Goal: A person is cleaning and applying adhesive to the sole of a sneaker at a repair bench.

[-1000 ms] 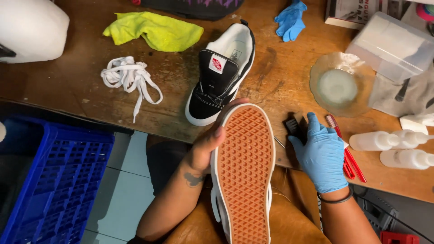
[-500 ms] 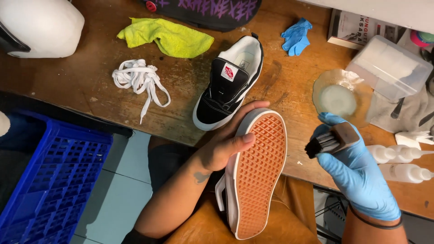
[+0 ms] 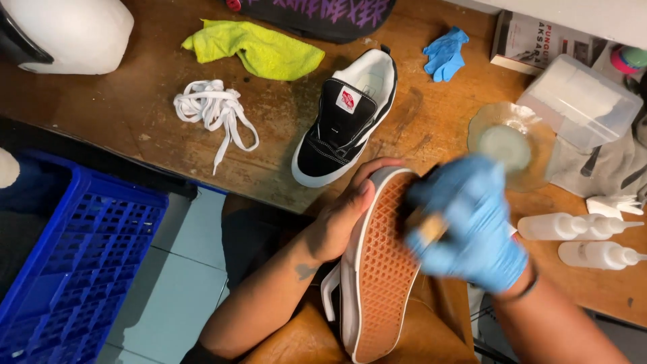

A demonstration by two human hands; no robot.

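The left hand (image 3: 347,216), bare, is seen in the head view wrapped around the edge of an upturned shoe (image 3: 381,269), which is held sole-up over the lap, its brown waffle sole facing the camera and its toe near the edge of the wooden table (image 3: 135,114). The right hand (image 3: 468,219), covered by a blue glove and blurred, is closed around a small brush-like tool (image 3: 428,229) that is pressed against the sole near the toe; what kind of tool it is cannot be told for certain. On the table just beyond the held shoe, a second black-and-white shoe (image 3: 347,118) is laid upright with no laces. A bundle of white laces (image 3: 212,111) is placed to its left, and a yellow-green cloth (image 3: 259,54) lies above them. A loose blue glove (image 3: 445,50) is seen near the far edge. A clear glass dish (image 3: 515,145) is set beside the gloved hand, with two white squeeze bottles (image 3: 586,239) lying to the right. A blue plastic crate (image 3: 74,263) is seen below the table on the left.
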